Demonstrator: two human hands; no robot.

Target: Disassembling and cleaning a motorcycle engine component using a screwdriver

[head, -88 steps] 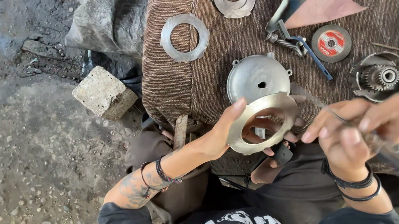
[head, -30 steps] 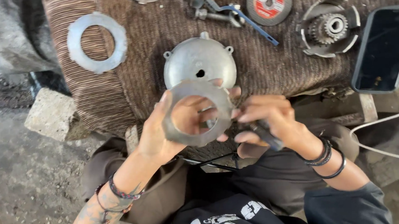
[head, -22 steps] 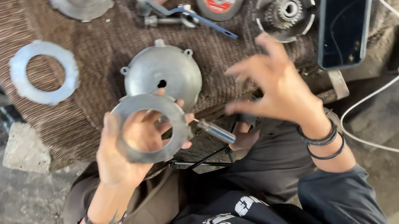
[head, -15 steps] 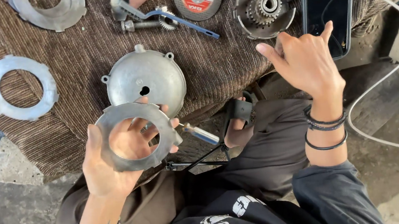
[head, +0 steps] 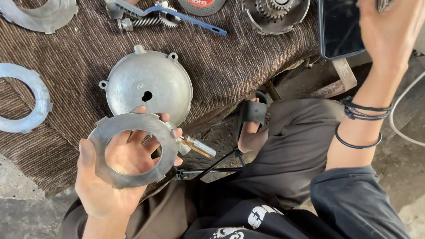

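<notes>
Head view: the left hand (head: pixel 108 178) grips a flat metal ring (head: pixel 134 150) by its rim, fingers curled around the edge, holding it just in front of the domed cover (head: pixel 148 86) lying on the brown cloth (head: pixel 248 61). The right hand (head: pixel 391 17) is raised with loose, open fingers holding nothing, just beside the phone (head: pixel 341 13). The ring looks to be under inspection; any next move with it calls for a steady rim grip, keeping it level over the cover.

On the desk (head: pixel 249 66), the round cover (head: pixel 146 84) lies right of a flat ring (head: pixel 11 97); gear hub (head: pixel 276 0) left of the phone (head: pixel 341 18).
</notes>
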